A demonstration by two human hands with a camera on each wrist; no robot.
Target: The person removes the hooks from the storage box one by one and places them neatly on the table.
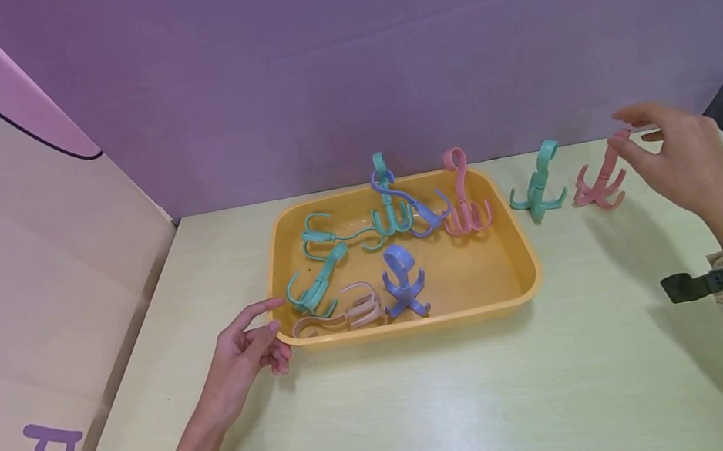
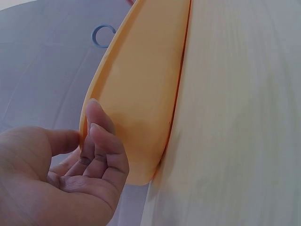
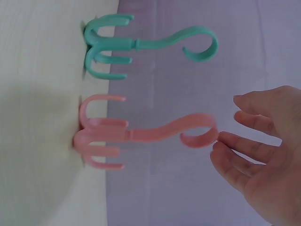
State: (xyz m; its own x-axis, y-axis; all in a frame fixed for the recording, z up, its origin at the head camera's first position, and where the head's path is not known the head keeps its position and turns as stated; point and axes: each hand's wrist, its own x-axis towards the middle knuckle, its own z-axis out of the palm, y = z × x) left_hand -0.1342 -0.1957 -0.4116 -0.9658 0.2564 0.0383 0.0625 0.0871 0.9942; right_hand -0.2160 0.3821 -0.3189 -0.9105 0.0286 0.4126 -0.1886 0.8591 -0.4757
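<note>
My left hand [image 1: 240,353] holds the near left corner of a yellow tray [image 1: 411,325], thumb and index finger at its rim. In the left wrist view, fingers lie curled against the outside wall. My right hand [image 1: 688,157] is at the far right, its fingertips right at the top loop of a pink multi-prong hanging hook [image 3: 146,134], with a gap between the digits. That hook stands upright on its prongs. Beside it, a green hook [image 1: 539,183] also stands upright.
Inside the tray are several more hooks, including a standing blue one [image 1: 403,281], a pink one [image 1: 462,195], a beige one lying down [image 1: 354,314] and a green one [image 1: 318,286]. A purple backdrop [image 1: 379,59] rises behind the pale table [image 1: 431,410].
</note>
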